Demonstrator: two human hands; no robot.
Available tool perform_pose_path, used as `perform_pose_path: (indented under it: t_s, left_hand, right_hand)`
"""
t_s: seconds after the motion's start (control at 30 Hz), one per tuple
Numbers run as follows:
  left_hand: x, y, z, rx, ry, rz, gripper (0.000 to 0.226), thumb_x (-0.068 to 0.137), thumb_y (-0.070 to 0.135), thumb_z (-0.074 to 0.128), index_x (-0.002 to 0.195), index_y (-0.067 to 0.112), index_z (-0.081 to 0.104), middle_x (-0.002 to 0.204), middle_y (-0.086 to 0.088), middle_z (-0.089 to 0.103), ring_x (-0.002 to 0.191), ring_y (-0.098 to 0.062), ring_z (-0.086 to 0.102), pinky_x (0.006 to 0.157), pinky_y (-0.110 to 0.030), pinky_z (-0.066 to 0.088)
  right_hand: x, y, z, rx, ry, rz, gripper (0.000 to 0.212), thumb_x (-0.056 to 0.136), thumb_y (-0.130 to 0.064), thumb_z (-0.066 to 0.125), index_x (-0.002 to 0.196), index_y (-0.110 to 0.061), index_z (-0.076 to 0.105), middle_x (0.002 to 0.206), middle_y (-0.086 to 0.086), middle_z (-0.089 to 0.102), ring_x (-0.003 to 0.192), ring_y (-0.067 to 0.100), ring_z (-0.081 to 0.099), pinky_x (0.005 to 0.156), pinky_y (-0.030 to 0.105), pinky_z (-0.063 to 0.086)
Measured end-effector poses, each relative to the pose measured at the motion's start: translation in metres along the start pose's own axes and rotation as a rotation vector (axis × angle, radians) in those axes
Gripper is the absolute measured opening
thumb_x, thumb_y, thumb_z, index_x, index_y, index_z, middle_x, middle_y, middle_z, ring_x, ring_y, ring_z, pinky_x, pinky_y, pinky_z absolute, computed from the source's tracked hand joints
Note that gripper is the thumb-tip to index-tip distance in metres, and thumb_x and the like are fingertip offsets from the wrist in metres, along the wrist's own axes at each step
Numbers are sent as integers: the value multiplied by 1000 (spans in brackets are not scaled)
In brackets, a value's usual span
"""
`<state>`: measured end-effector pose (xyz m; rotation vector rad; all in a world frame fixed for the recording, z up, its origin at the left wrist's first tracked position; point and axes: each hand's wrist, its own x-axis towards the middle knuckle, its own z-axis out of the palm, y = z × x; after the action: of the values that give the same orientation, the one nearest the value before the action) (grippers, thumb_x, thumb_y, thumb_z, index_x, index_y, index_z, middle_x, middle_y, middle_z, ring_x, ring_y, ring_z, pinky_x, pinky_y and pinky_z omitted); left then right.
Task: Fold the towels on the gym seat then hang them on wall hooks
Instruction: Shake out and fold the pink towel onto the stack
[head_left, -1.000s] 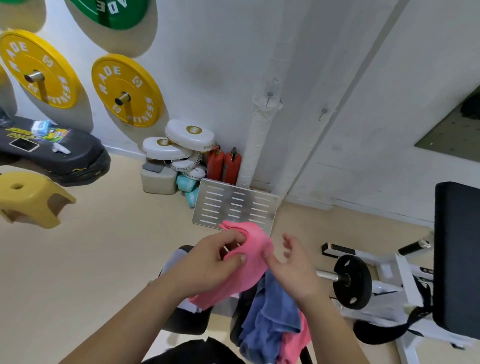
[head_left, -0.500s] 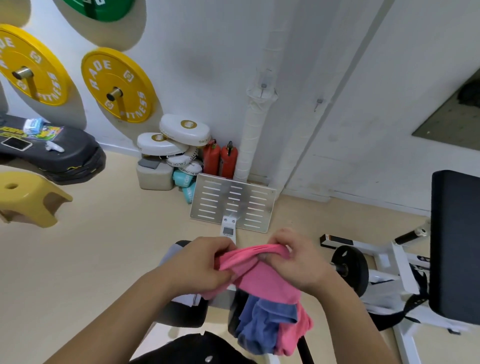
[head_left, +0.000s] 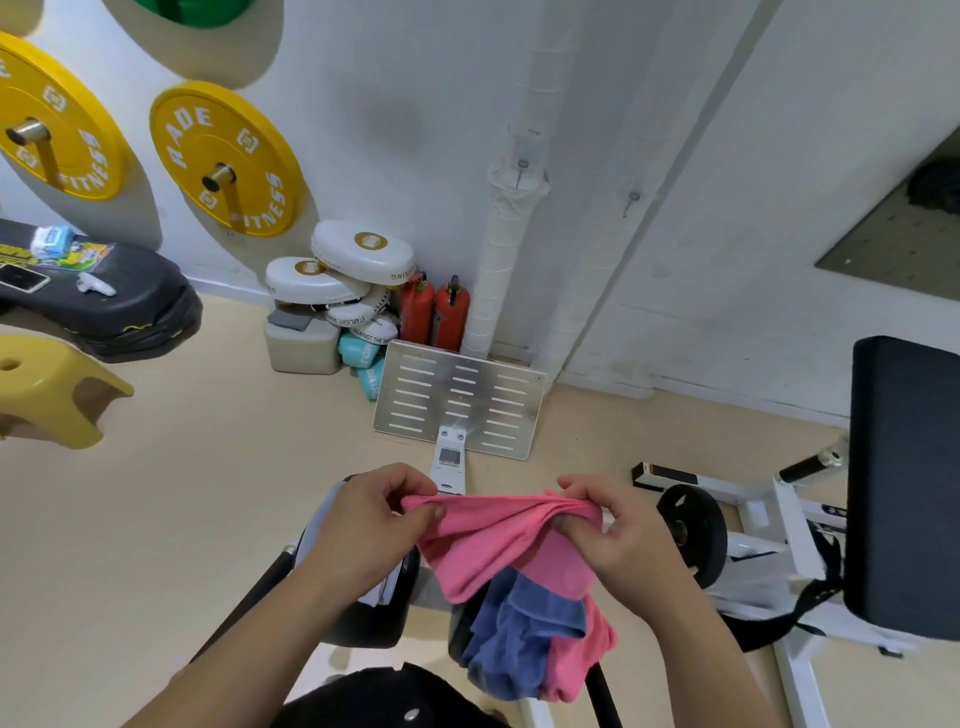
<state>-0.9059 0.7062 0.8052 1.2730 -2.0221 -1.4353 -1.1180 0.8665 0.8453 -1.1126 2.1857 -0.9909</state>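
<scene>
- Pink towel (head_left: 498, 540): stretched in the air above the gym seat (head_left: 358, 618), left hand (head_left: 363, 525) and right hand (head_left: 618, 535) each pinched on a top corner.
- Blue towel (head_left: 519, 629): lay unfolded over the seat's edge.
- Wall hooks (head_left: 631, 200): bare; folding barely begun, hanging remained.

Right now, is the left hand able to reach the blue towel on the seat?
Probably not yet: the blue towel lies close below, but the left hand is pinching the pink towel, which hangs over it.
</scene>
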Motion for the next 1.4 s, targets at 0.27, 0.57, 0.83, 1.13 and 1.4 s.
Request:
perform_pose_path:
  t_s: [0.27,0.57,0.83,1.13,1.4]
  left_hand:
    - [-1,5,-4,-220,-156,-159,19,75,2,82,87,17,78,83,-10,74,68,-14,67,66,-25,59]
    - [-3,2,-4,-384,-87,-253,14,87,-5,70,88,7,78,92,-22,75,87,-36,76,79,-35,65]
    - [1,-3,-3,39,-76,-95,18,98,6,58,96,20,69,96,1,68,63,-18,74,69,-36,65]
    - [-17,0,20,-122,-243,-191,26,77,37,88,90,21,73,87,-5,75,64,-13,69,64,-30,62]
    - [-13,-11,32,-143,-75,-188,11,93,16,69,89,9,61,76,-11,72,66,-20,73,59,-27,60]
  right_hand:
    - [0,-3,1,-41,48,59,21,91,-11,68,80,-29,72,84,-10,73,85,11,66,79,39,55]
    - [6,-9,6,-63,64,30,23,91,-9,67,77,-27,69,77,-6,70,79,12,64,73,39,53]
    - [6,-15,5,-97,27,8,21,89,-10,68,75,-26,68,76,-6,69,78,14,63,70,34,51]
    - [4,-24,7,7,78,-1,31,93,-13,68,65,-19,56,58,-8,52,57,4,45,54,15,37]
    - [-5,-22,10,79,41,24,30,93,-15,71,67,-16,56,62,-9,55,63,5,50,59,19,41]
